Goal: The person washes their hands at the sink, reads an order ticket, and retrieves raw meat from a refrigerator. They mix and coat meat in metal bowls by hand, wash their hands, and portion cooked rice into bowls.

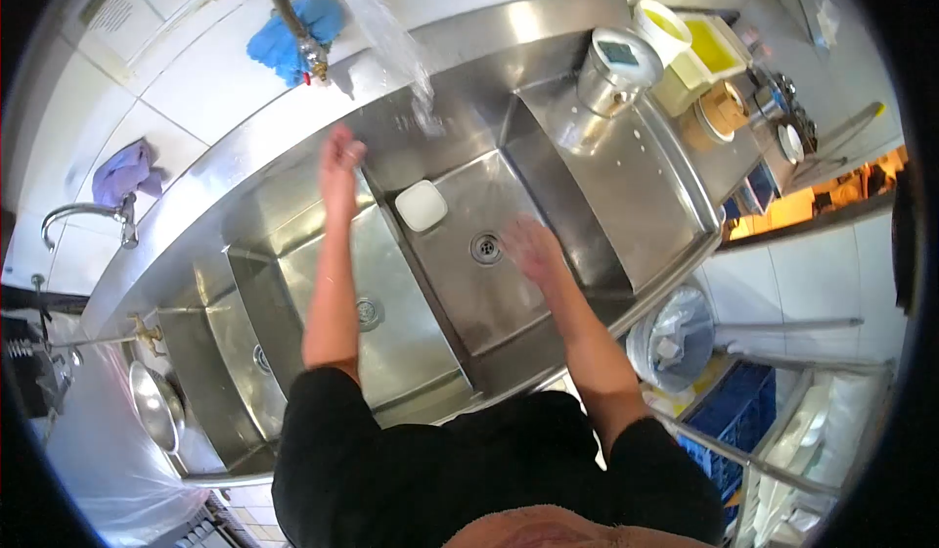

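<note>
Neither of my hands holds anything. My left hand (342, 154) is raised near the back wall of the steel sink, its fingers loosely stretched and slightly blurred. My right hand (531, 247) hovers with spread fingers, smeared by motion, beside the round drain (486, 248) of a basin. In that same basin, between the two hands, a small white square dish (422, 205) lies against the left divider. A clear stream of what looks like running water (396, 44) falls at the back of this basin.
A faucet (284, 5) with a blue cloth (318, 24) stands at the back. On the right drainboard sits a steel pot (608, 78) with a green scouring pad (618, 53). White tubs (662, 29) stand beyond it. A lined bin (675, 338) and blue crate (734, 416) are lower right.
</note>
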Tool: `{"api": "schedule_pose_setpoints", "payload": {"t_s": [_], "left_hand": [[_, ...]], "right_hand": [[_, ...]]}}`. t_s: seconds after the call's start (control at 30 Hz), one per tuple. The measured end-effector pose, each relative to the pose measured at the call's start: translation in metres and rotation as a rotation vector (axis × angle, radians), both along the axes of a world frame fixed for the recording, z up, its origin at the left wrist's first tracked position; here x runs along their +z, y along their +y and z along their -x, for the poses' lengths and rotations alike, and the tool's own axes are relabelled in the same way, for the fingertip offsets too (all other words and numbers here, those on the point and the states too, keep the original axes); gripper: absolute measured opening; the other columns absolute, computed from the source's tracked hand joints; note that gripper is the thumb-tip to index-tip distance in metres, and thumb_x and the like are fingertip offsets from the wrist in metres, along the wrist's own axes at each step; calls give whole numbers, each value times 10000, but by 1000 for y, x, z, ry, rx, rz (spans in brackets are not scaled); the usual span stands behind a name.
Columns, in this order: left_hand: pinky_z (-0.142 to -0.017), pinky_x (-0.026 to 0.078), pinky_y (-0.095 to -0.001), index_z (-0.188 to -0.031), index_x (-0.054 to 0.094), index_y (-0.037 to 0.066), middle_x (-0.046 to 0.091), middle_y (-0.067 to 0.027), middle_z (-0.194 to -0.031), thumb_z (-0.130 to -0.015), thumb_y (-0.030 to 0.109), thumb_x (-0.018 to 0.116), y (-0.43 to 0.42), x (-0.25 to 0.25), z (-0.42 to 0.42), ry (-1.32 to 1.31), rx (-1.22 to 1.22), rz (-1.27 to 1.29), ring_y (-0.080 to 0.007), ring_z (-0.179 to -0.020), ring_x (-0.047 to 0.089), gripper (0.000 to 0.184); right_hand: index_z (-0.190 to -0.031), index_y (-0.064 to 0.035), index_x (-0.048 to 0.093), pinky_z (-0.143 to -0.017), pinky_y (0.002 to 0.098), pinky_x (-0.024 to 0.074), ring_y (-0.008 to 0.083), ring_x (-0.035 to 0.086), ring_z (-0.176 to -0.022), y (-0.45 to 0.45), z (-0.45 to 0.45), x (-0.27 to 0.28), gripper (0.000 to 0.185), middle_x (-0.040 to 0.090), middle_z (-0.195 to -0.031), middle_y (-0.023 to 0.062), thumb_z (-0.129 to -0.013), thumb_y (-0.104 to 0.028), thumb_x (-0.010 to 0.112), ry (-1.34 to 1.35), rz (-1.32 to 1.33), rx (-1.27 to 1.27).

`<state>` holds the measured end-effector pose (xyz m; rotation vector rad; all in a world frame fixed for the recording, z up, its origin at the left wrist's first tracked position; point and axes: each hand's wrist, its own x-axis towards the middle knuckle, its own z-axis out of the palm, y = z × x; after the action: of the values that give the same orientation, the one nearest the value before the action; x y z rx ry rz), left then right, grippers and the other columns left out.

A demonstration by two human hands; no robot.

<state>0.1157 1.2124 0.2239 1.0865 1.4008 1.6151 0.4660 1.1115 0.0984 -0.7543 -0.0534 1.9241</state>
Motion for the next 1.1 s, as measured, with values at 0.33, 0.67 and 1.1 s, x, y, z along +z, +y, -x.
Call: {"api": "schedule_pose_setpoints", "payload": {"t_s": [0.33, 0.67, 1.1], "left_hand": [[-836, 510, -425, -1221, 484, -1, 588, -153, -1132, -948, 269, 488, -107, -130, -208, -1225, -511, 648, -313, -914, 620, 384], [-900, 487, -464, -1229, 490, -29, 587, -185, -1147, -916, 187, 399, -68, -206, -196, -786, -466, 683, -345, -1011, 594, 392], [-754, 513, -343, -1110, 564, 45, 623, -69, -967, -956, 372, 494, -121, -178, -215, -1019, -445, 657, -237, -872, 610, 368]], "right_hand": [[-1125, -46, 566, -752, 378, 511, 273, 617, -895, 62, 50, -92, 459, 614, -1038, 109, -855, -416, 585, -453, 193, 131], [-1080, -23, 542, -671, 404, 484, 278, 578, -806, 42, 83, -30, 306, 585, -939, 142, -958, -281, 432, -171, 224, -311], [-1111, -59, 572, -727, 407, 497, 258, 589, -888, 24, 81, -75, 274, 612, -1066, 139, -919, -235, 490, -526, 436, -216]]}}
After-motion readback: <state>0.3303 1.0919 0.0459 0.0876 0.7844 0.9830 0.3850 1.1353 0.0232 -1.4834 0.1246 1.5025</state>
